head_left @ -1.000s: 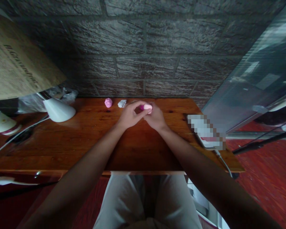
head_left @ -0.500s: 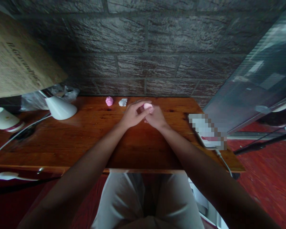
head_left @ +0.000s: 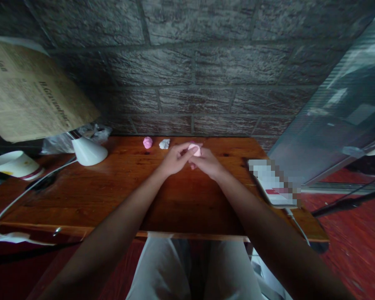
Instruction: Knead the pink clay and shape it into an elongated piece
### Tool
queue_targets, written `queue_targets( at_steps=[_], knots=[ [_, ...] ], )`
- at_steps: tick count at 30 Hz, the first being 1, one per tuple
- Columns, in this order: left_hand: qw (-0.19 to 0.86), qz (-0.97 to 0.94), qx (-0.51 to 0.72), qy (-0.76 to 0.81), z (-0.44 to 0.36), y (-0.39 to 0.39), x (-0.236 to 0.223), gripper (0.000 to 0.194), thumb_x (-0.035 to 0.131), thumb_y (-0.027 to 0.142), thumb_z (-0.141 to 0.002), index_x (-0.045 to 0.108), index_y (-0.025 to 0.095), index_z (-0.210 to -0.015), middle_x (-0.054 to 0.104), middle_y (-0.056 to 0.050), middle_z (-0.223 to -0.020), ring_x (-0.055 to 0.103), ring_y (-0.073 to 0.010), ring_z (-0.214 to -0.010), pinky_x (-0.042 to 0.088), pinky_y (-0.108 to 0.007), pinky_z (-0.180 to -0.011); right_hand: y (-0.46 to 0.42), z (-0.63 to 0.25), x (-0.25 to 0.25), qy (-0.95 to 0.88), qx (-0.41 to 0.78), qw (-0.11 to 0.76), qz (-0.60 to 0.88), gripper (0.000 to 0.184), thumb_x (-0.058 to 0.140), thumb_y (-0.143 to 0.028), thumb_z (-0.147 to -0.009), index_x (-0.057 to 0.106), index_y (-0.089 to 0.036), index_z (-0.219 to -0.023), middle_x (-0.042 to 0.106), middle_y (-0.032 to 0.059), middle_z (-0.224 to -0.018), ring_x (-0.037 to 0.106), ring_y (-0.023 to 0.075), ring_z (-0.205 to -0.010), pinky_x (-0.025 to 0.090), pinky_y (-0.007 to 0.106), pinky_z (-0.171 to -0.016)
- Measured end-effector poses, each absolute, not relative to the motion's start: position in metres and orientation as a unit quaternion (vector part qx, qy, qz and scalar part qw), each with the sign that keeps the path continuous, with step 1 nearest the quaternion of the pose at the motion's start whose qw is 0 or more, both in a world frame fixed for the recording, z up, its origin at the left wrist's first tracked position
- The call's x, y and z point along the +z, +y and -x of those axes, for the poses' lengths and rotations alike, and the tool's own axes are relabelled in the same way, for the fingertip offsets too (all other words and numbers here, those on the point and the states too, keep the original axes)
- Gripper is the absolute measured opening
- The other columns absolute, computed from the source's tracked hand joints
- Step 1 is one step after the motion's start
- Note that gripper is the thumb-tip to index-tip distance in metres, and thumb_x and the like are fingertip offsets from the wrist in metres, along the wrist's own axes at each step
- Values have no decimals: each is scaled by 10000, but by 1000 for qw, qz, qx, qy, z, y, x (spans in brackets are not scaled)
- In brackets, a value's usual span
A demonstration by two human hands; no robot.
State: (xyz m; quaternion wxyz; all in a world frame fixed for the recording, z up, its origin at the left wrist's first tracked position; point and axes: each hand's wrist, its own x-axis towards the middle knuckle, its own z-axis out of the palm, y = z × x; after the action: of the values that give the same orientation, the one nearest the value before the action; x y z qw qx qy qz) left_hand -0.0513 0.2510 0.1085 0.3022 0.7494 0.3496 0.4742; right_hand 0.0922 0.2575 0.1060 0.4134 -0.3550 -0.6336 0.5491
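Together, 2 hands [head_left: 176, 159] [head_left: 208, 161]; pink lump [head_left: 194, 149] held between

Both hands together, fingers touching at the grip. L hand [head_left: 176, 159] comes in from L of grip, fingers bent over its far side, thumb laid across the near side & pointing twd R hand [head_left: 208, 161]. Small gap btwn L thumb & index, just L of grip. R hand curled in from R side, back of hand up; a fingertip or two shows just below grip, body side. R thumb hard to make out. L wrist [head_left: 165, 170] & R wrist [head_left: 220, 171] approx level, each outboard of grip & nearer body. L forearm [head_left: 128, 212] & R forearm [head_left: 250, 208] bare, angled in twd grip, inverted V.
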Motion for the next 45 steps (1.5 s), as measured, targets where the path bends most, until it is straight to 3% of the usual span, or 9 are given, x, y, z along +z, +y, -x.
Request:
queue_targets(
  at_steps=[5,10,16,22,27,31,35,41,45],
  knots=[
    [367,-725,472,342,53,246,111,453,637,537,-922,755,128,-1077,764,-135,-1129,730,-246,-1049,582,-350,-933,250,-95,111,-678,513,361,383,293,521,-167,-849,514,-174,-557,529,-33,-437,498,73,-392,388,167,-436],
    [396,-723,455,337,50,246,107,455,732,461,-858,725,125,-1166,732,-150,-1231,701,-267,-1132,550,-397,-1010,245,-88,109,-664,516,349,413,225,480,-32,-769,511,-181,-602,523,-64,-441,511,79,-362,382,155,-401],
    [298,-736,436,423,46,250,93,420,636,439,-916,680,116,-1180,683,-176,-1307,641,-297,-1236,466,-445,-1108,248,-89,106,-689,421,333,487,218,494,1,-784,634,-160,-740,670,-19,-611,648,110,-492,483,173,-513],
    [267,-767,371,451,47,250,97,334,437,375,-996,672,153,-912,739,-95,-1001,675,-264,-1102,504,-409,-1052,245,-90,110,-745,316,280,517,199,527,-16,-819,662,-161,-831,719,3,-657,736,146,-648,498,177,-621],
    [260,-773,389,429,51,252,99,322,397,281,-974,683,152,-1045,708,-113,-1235,603,-234,-1270,416,-370,-1158,244,-89,111,-763,315,251,506,154,544,-57,-848,651,-165,-827,723,13,-669,737,155,-647,498,189,-620],
    [268,-768,391,430,50,249,98,369,447,429,-990,669,155,-879,750,-91,-951,700,-228,-989,526,-346,-974,245,-90,109,-764,324,259,494,158,553,-59,-841,638,-178,-782,697,-2,-628,725,159,-636,489,199,-612],
    [254,-763,401,438,46,248,99,491,449,541,-992,583,166,-706,692,-41,-729,665,-176,-724,531,-288,-770,246,-91,109,-780,306,262,478,160,572,-58,-827,618,-188,-746,677,-5,-615,705,166,-633,477,220,-621],
    [251,-752,424,437,47,249,98,407,381,432,-1030,673,150,-1061,745,-120,-1139,697,-241,-1089,507,-363,-1012,245,-89,111,-789,306,252,469,143,595,-76,-826,586,-201,-757,680,6,-662,679,167,-598,470,230,-598],
    [254,-748,448,418,47,248,97,414,380,438,-1039,664,158,-1148,738,-122,-1193,683,-240,-1163,498,-367,-1054,247,-89,108,-779,329,259,467,106,601,-88,-825,598,-192,-843,709,16,-722,697,168,-616,488,226,-597]
  ],
)
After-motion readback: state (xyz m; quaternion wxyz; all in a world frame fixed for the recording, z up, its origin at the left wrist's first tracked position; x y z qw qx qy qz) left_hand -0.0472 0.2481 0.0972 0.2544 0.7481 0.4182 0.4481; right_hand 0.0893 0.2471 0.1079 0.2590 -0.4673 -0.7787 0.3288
